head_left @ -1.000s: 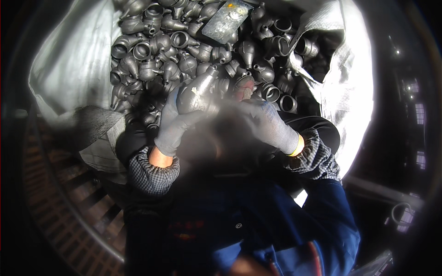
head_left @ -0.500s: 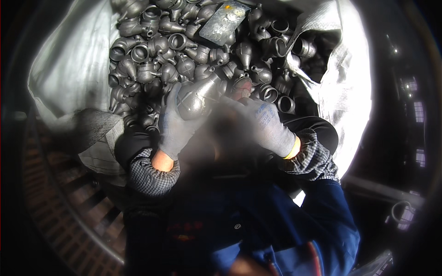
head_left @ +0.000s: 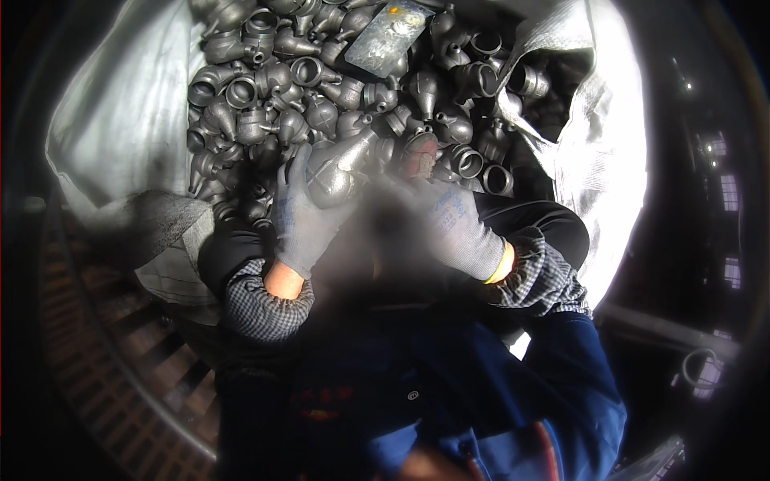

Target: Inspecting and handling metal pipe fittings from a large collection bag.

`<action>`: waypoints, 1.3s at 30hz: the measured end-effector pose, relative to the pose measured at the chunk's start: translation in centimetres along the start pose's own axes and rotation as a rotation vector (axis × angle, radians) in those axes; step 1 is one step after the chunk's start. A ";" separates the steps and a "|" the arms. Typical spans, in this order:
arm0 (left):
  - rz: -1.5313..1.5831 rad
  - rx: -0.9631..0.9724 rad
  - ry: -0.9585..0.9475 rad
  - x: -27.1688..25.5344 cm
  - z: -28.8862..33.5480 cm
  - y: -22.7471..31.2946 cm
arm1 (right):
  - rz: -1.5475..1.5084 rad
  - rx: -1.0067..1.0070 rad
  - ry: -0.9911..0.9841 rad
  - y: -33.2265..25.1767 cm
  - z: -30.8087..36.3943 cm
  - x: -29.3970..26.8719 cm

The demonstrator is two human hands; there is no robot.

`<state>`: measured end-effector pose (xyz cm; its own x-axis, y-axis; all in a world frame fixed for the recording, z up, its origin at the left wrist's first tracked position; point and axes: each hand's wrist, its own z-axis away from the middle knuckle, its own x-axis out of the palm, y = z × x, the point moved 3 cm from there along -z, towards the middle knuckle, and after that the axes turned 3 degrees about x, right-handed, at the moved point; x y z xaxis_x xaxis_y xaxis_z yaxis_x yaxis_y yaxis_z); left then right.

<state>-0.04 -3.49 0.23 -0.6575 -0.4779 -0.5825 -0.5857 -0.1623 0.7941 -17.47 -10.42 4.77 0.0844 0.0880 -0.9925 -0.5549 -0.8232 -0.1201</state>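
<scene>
A grey bulb-shaped metal casting (head_left: pixel 337 178) with a tapering neck is gripped in my left hand (head_left: pixel 301 216), which wears a grey-white glove. Its neck points up and to the right. My right hand (head_left: pixel 457 220), gloved the same way, is closed just right of the casting, fingers toward it. A dark blurred patch in the picture covers the fingertips, so what they hold cannot be made out. Just beyond my right hand is a worn reddish thing (head_left: pixel 419 155) whose kind I cannot tell.
Many similar grey metal castings (head_left: pixel 321 115) fill a large white woven sack (head_left: pixel 120 120) before me. On the pile lies a scuffed flat metal plate (head_left: pixel 391 38). The sack's folded edge (head_left: pixel 593 104) stands at the right. Brown slatted grating (head_left: pixel 120 361) shows at lower left.
My right hand has shifted slightly left and down, uncovering more of the reddish thing. My left hand keeps hold of the casting in nearly the same place.
</scene>
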 end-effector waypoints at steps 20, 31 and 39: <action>0.503 0.018 -0.044 1.0 -0.2 -1.0 | -0.364 0.024 0.047 1.9 -0.2 -0.1; 0.944 -0.195 -0.261 0.0 0.0 -0.1 | -0.810 -0.049 0.173 2.0 -0.8 -0.7; 0.979 -0.052 -0.376 2.0 0.4 -0.4 | -1.521 0.424 0.073 3.7 -2.5 0.6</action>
<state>-1.32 -4.08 -1.31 -0.9431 -0.1229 0.3090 0.2967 0.1093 0.9487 -17.42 -14.78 3.76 0.7866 0.6147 0.0585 -0.0980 0.2178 -0.9711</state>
